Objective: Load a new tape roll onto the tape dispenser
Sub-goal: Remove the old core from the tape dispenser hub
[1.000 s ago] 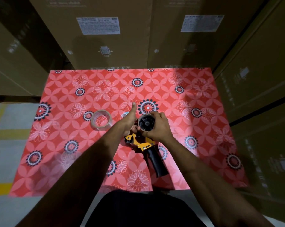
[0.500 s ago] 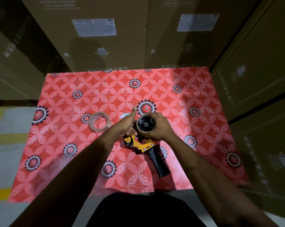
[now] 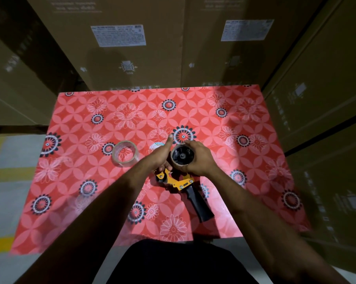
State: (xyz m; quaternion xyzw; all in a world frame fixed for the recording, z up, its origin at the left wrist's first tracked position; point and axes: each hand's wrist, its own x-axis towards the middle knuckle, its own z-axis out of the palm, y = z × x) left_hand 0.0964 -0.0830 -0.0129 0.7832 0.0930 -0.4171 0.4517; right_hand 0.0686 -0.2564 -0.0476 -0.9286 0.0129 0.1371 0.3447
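With your right hand [image 3: 197,158] and left hand [image 3: 159,158] both gripping the yellow-and-black handheld tape dispenser [image 3: 180,181], fetch the unmounted clear tape roll [image 3: 124,153] at nine o'clock.

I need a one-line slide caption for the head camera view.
Both hands, left hand and right hand, grip the tape dispenser hub; a clear tape roll waits beside on the red floral tablecloth.

The tablecloth [image 3: 244,160] looks like glossy, wipeable plastic with a printed flower pattern, the tape roll [image 3: 124,153] is clear shiny film, the tape dispenser [image 3: 180,182] pairs painted yellow metal with a matt black plastic handle, and the boxes [image 3: 152,58] behind are plain brown cardboard.
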